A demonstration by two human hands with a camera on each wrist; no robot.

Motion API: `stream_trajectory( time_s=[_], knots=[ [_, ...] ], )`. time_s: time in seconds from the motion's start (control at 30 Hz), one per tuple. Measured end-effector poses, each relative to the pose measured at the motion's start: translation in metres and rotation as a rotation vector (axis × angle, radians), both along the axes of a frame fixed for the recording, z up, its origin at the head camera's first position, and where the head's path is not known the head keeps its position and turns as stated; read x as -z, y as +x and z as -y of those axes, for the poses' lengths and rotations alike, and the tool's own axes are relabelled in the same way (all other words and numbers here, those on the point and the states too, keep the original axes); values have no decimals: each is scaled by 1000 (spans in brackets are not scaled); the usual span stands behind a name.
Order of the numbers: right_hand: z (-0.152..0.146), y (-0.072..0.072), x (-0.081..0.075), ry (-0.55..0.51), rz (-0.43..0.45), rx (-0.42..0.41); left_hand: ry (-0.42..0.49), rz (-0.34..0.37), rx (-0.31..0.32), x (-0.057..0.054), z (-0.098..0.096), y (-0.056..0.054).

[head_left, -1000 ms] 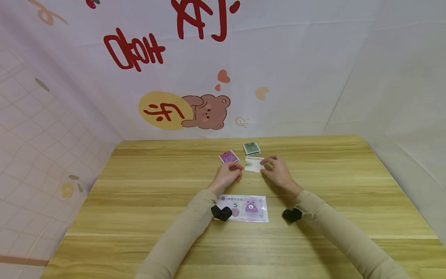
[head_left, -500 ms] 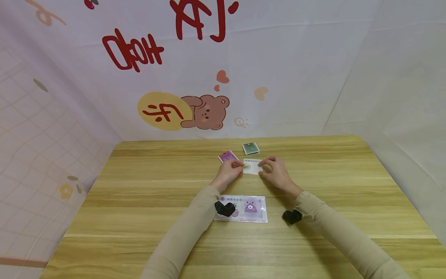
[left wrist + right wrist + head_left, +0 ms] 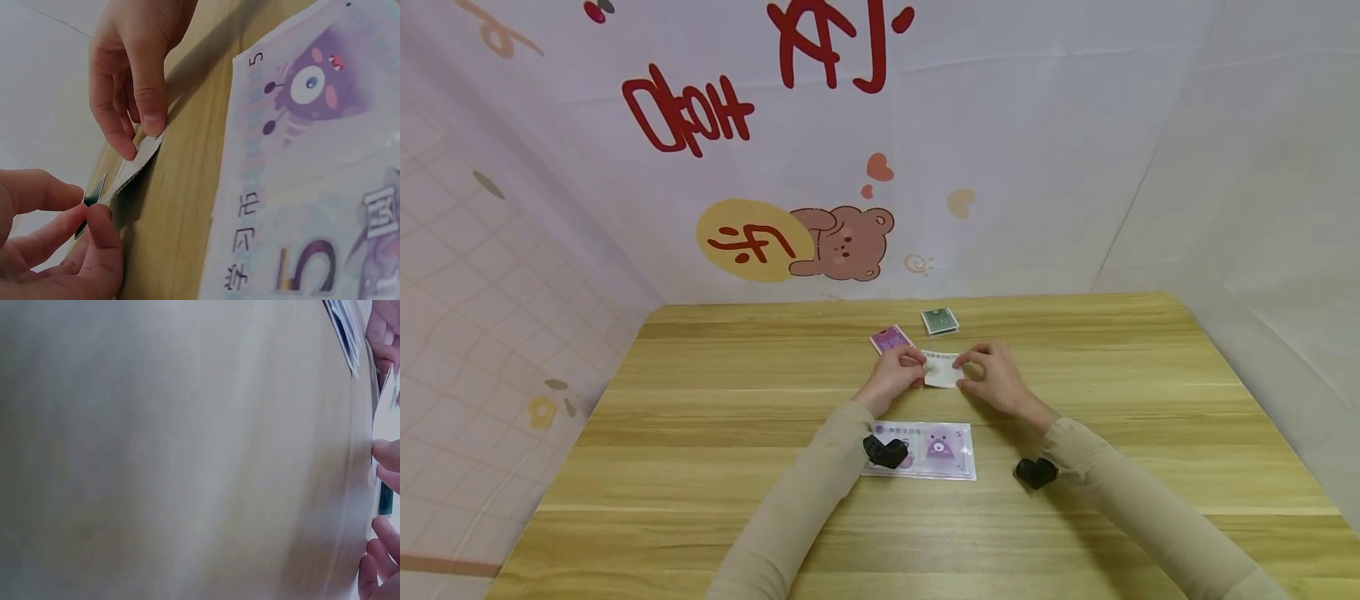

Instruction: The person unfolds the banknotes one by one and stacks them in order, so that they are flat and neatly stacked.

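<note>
A small whitish folded play banknote (image 3: pixel 943 372) is held between both hands, a little off the middle of the table. My left hand (image 3: pixel 891 381) pinches its left edge between thumb and finger. At its right side my right hand (image 3: pixel 997 381) holds the edge, thumb nearer me and a finger farther back. In the left wrist view the folded banknote (image 3: pixel 140 158) looks tilted and slightly bent between the left hand (image 3: pixel 59 234) and the right hand (image 3: pixel 140 56). The right wrist view catches only fingers at its right edge.
A folded purple banknote (image 3: pixel 890 337) lies just behind the left hand, and a folded green one (image 3: pixel 940 320) sits farther back. A large purple 5 note (image 3: pixel 953 454) lies flat in front, partly under the left forearm. A printed cloth (image 3: pixel 1022 167) stands behind the wooden table (image 3: pixel 700 400).
My left hand has come to the small note and taken its left edge. Both hands and the note have shifted slightly toward me. The other notes stay put.
</note>
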State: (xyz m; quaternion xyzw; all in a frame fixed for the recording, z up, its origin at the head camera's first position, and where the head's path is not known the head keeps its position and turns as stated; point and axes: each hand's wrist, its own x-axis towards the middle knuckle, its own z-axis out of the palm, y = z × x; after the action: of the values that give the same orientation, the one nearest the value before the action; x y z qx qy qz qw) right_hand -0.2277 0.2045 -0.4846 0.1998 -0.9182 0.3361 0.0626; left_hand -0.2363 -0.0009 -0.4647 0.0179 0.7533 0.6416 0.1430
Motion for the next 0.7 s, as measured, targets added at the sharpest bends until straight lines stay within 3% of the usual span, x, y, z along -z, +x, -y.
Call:
stream_trajectory(
  time_s=[0.37, 0.7],
  knots=[
    [0, 9, 0, -31, 62, -16, 22, 8, -14, 3, -1, 5],
    [0, 17, -6, -211, 147, -6, 45, -10, -26, 0, 10, 9]
  ],
)
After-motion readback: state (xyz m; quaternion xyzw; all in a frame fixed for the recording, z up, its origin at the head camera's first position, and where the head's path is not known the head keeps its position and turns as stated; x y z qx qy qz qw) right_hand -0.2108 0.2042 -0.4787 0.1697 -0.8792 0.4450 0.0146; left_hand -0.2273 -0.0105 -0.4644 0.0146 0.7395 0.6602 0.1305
